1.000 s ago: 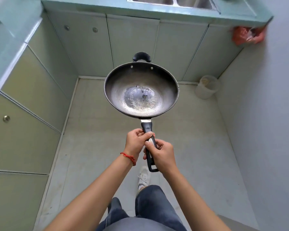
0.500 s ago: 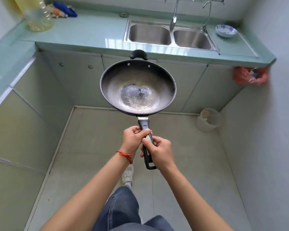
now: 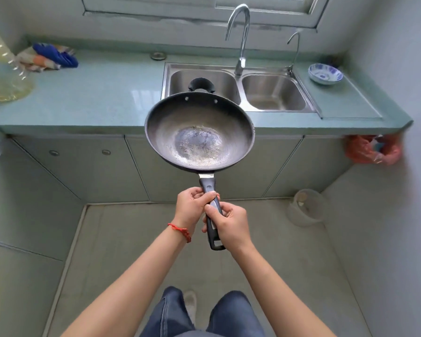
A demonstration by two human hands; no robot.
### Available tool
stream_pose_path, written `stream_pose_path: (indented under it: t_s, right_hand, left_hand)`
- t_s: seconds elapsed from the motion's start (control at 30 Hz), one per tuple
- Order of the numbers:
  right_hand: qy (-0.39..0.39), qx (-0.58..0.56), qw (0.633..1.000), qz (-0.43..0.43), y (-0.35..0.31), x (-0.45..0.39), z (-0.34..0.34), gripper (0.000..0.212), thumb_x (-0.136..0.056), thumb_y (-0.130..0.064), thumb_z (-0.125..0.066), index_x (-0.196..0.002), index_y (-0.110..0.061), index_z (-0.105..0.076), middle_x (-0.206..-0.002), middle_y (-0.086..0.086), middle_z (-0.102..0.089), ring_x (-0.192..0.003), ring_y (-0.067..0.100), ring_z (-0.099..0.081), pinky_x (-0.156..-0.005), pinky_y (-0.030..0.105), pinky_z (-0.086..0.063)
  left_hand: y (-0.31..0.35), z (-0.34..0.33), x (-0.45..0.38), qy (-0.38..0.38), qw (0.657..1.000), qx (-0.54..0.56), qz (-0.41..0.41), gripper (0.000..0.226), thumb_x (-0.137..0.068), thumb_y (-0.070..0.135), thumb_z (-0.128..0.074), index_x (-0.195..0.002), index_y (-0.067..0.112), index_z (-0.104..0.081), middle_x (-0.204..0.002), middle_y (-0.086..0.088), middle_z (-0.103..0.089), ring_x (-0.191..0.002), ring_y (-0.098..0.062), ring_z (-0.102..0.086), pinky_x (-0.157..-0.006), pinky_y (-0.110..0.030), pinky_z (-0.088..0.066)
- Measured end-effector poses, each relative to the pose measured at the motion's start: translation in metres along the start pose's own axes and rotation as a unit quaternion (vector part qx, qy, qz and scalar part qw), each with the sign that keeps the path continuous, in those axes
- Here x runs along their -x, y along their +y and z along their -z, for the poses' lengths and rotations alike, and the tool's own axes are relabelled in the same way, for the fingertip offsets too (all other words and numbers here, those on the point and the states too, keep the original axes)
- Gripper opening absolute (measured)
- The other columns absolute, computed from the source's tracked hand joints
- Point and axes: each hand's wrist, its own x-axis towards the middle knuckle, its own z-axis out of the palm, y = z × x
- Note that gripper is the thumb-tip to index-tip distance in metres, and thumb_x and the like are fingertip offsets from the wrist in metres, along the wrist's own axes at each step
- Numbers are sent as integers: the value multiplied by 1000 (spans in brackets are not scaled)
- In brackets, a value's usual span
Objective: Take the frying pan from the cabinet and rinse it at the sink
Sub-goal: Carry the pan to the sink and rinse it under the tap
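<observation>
In the head view, both hands were wrapped round the long black handle (image 3: 213, 215) of the frying pan (image 3: 199, 135): the left hand (image 3: 192, 207) nearer the bowl, the right hand (image 3: 229, 224) just behind it toward the handle's end, thumbs laid along the top. The pan was carried out in front of the body, in the air, level and open side up, its far loop handle (image 3: 201, 84) overlapping the near edge of the sink (image 3: 229, 69) in the picture, though it seemed to be short of the desk (image 3: 95, 93) in fact.

The main risk, as I judged it, lay in the reach. The weight sat far out from the grip, so a loosened hold could let the bowl dip or twist. Lifted too low, its front rim might knock the desk edge; swung too high or too far, it could strike the tall curved tap (image 3: 240, 32) over the divider between the two basins. The left basin looked scarcely wider than the pan, so it could catch on the steel rim. The worn, pale patch in the pan's middle suggested residue that water might splash out.

The desk was smooth, pale green and glossy. On it stood a large bottle of yellowish liquid (image 3: 3, 69) at far left, some blue and orange cloths (image 3: 51, 57) near the wall, and a blue-patterned bowl (image 3: 325, 73) right of the sink. Below were closed cabinet doors (image 3: 83, 166), a red plastic bag (image 3: 372, 149) hanging at the right corner, a small pale bin (image 3: 304, 207) on the grey floor, and a window sill above.
</observation>
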Motion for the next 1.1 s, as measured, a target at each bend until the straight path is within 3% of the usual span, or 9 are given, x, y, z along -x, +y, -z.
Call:
stream_pose_path:
  t_s: [0.1,0.27,0.33,0.47,0.6,0.8,1.03,1.1]
  right_hand:
    - [2,6,1000,-3,-13,-46,5,22,-84,-6,-60,-63,-5,-57,-59,13,-55,-37,11,-59,-40,17,-44]
    - [-6,30,1000,-9,-26,-133,17,21,-84,-9,-61,-68,5,-59,-61,15,-55,-40,12,-61,-45,25,-46]
    - [-5,33,999,-9,-32,-169,25,23,-83,-9,-61,-67,7,-59,-57,15,-56,-40,13,-61,-48,28,-46]
    - [-18,39,999,-17,-47,-236,45,27,-83,-9,-62,-56,-9,-59,-45,0,-60,-41,18,-61,-47,27,-48]
    - [-26,53,998,-18,-61,-290,54,26,-83,-11,-63,-62,3,-59,-51,10,-60,-40,18,-61,-53,35,-50]
    - [-43,45,997,-44,-75,-345,56,29,-83,-10,-63,-55,-9,-56,-44,0,-59,-39,15,-61,-46,25,-47]
    - [-29,25,997,-68,-86,-398,28,27,-84,-11,-61,-57,-6,-58,-52,8,-62,-41,14,-61,-47,24,-47]
    - [-20,24,996,-79,-86,-408,20,33,-83,-11,-61,-51,-12,-57,-47,2,-62,-47,21,-63,-50,26,-47]
  left_hand:
    - [15,-13,-42,-2,1000,-2,4,7,-75,-1,-64,-68,-1,-61,-63,-5,-70,-61,-24,-62,-64,-34,-49]
    - [32,-37,-123,9,1000,-5,3,4,-75,-1,-63,-73,-4,-64,-61,-2,-71,-53,-16,-64,-50,-23,-51]
    - [38,-50,-156,19,1000,-3,5,6,-76,-2,-63,-77,-8,-63,-58,1,-71,-53,-12,-65,-54,-24,-53]
    - [52,-79,-215,38,999,14,22,8,-75,-2,-63,-77,-10,-62,-58,-1,-71,-55,-16,-65,-69,-35,-54]
    - [67,-101,-259,54,997,47,33,6,-76,-4,-61,-70,-4,-62,-57,-2,-71,-54,-16,-65,-66,-34,-55]
    - [83,-110,-310,67,995,56,51,12,-78,-6,-58,-67,-4,-58,-53,-3,-70,-52,-16,-64,-59,-30,-56]
    - [99,-95,-369,53,995,29,73,14,-79,-4,-58,-65,-6,-58,-55,-7,-68,-46,-16,-63,-52,-28,-53]
    - [102,-89,-381,44,995,34,86,11,-78,-5,-58,-68,-5,-55,-53,-7,-68,-44,-16,-62,-48,-27,-52]
